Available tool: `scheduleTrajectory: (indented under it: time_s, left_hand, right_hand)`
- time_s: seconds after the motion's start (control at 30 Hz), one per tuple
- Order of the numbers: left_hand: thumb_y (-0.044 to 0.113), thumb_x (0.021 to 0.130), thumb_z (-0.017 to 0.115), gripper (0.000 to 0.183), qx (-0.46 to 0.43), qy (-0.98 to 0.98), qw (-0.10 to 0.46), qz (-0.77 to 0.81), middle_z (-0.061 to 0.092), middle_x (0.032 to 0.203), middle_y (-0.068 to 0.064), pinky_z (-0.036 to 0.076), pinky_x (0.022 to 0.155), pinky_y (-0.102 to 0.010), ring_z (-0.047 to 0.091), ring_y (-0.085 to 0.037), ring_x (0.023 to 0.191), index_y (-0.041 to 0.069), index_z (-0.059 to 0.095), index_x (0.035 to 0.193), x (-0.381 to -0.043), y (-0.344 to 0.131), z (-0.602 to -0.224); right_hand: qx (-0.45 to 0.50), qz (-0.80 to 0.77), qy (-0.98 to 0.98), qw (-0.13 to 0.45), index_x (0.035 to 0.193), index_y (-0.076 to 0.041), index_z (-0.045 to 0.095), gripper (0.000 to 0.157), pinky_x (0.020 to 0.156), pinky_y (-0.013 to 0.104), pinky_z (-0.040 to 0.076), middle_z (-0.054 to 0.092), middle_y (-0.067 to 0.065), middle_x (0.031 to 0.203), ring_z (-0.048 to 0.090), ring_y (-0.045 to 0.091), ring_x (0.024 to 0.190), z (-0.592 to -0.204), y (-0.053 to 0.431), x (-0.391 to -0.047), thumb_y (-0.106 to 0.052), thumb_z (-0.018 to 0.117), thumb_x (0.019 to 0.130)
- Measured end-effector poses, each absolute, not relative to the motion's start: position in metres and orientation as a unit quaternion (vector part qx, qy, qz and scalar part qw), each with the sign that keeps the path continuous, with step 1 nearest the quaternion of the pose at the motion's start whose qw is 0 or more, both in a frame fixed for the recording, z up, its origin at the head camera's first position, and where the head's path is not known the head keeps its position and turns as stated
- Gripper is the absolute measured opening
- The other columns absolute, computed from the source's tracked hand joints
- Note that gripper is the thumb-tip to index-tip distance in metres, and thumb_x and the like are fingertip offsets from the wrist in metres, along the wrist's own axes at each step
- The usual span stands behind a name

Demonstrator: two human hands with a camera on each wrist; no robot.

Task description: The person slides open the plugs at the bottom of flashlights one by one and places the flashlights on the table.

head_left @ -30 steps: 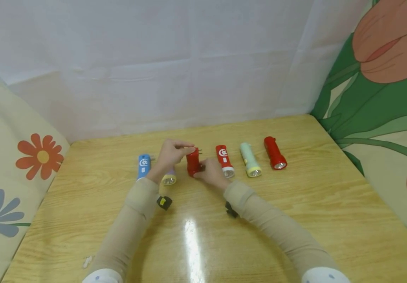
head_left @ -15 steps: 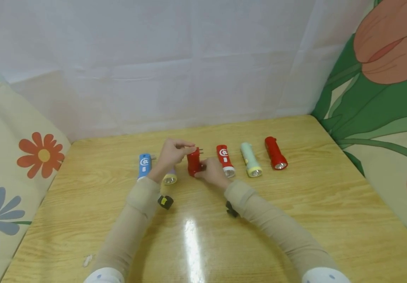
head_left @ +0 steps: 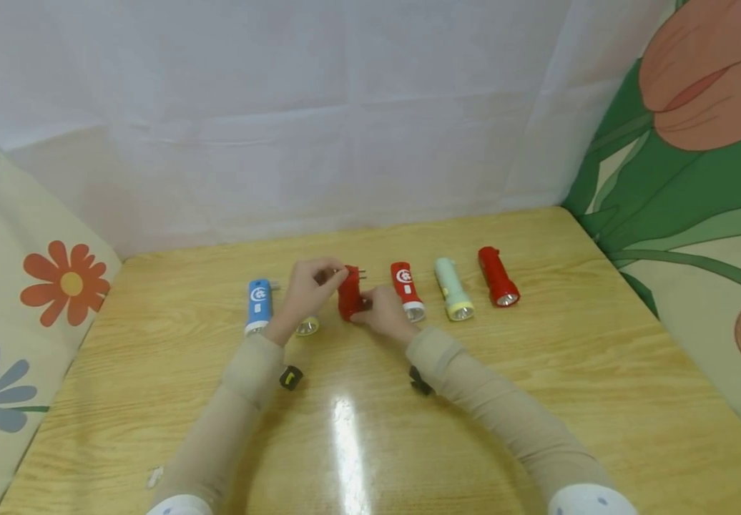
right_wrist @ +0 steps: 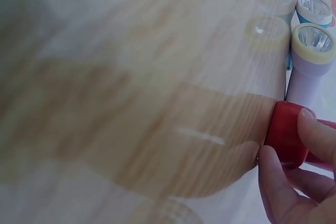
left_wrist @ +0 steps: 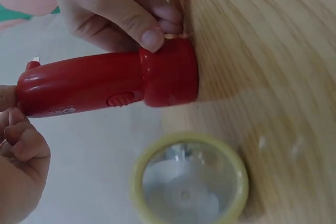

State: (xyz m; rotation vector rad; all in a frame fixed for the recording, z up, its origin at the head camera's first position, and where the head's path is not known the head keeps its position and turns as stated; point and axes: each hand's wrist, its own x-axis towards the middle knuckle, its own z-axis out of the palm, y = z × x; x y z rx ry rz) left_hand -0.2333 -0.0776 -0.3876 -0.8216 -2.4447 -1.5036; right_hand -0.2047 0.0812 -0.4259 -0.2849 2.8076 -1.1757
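"Where's the upright red flashlight (head_left: 348,295)?"

"On the table (head_left: 602,357), lamp end down, between the purple flashlight (right_wrist: 307,69) and the red-and-white flashlight (head_left: 407,290)."

"And the grip?"

"Both hands have it. The right hand (head_left: 385,312) grips the wide lamp end between thumb and fingers, low by the wood, probably to steady the base. The left hand (head_left: 308,290) pinches the top, likely so it won't tip."

"The prongs (head_left: 362,274)?"

"They stick out rightward from the top, apart from the right hand's fingers below."
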Motion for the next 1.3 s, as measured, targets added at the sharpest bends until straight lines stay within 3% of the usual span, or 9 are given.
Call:
scheduleTrajectory:
  time_s: [0.17,0.33,0.53,0.9,1.17,1.3]
  left_hand:
    - [0.003,0.078,0.069,0.008,-0.374,-0.815,0.171,-0.409,0.061,0.088,-0.011,0.034,0.045,-0.02,0.039,-0.01,0.05,-0.002,0.069,0.084,-0.2301,-0.0834,-0.3852]
    - [0.006,0.078,0.07,0.012,-0.414,-0.816,0.182,-0.36,0.064,0.1,-0.015,0.036,0.044,-0.02,0.04,-0.007,0.05,0.0,0.068,0.089,-0.2315,-0.0865,-0.3817]
    - [0.006,0.079,0.068,0.015,-0.424,-0.817,0.17,-0.351,0.064,0.1,-0.016,0.038,0.047,-0.02,0.048,-0.015,0.052,-0.001,0.067,0.092,-0.233,-0.0883,-0.3822]
    - [0.004,0.079,0.067,0.014,-0.433,-0.805,0.205,-0.35,0.064,0.093,-0.013,0.041,0.048,-0.021,0.051,-0.019,0.054,-0.001,0.067,0.092,-0.2304,-0.0841,-0.3817]
    - [0.003,0.079,0.067,0.012,-0.428,-0.804,0.214,-0.355,0.064,0.092,-0.013,0.04,0.046,-0.021,0.05,-0.02,0.051,-0.002,0.067,0.091,-0.2291,-0.0831,-0.3834]
    - [0.004,0.08,0.067,0.017,-0.422,-0.81,0.208,-0.351,0.065,0.094,-0.012,0.04,0.046,-0.02,0.047,-0.015,0.051,-0.001,0.067,0.096,-0.2282,-0.0829,-0.3825]
  right_hand:
    - [-0.108,-0.374,0.921,0.017,0.094,0.0,0.069,0.023,0.074,0.031,0.049,0.068,0.009,0.084,0.062,0.019,0.079,-0.4274,0.0811,-0.2049,-0.011,0.075,0.074]
    - [-0.118,-0.377,0.919,0.008,0.091,0.0,0.07,0.021,0.072,0.03,0.049,0.068,0.009,0.082,0.062,0.019,0.077,-0.4286,0.0807,-0.2043,-0.011,0.075,0.073]
    - [-0.118,-0.378,0.918,0.013,0.092,0.0,0.069,0.022,0.073,0.031,0.049,0.068,0.01,0.082,0.062,0.02,0.078,-0.429,0.0802,-0.2044,-0.011,0.075,0.074]
    - [-0.115,-0.377,0.919,0.007,0.088,0.0,0.07,0.019,0.072,0.03,0.049,0.068,0.009,0.08,0.062,0.018,0.075,-0.4278,0.0812,-0.2049,-0.011,0.075,0.073]
    - [-0.124,-0.373,0.919,-0.003,0.085,-0.001,0.069,0.017,0.07,0.03,0.049,0.068,0.009,0.078,0.062,0.019,0.074,-0.4287,0.0814,-0.2046,-0.01,0.076,0.072]
    - [-0.124,-0.377,0.918,-0.002,0.085,-0.001,0.069,0.017,0.07,0.029,0.049,0.068,0.008,0.078,0.062,0.018,0.073,-0.4285,0.0811,-0.2043,-0.01,0.076,0.072]
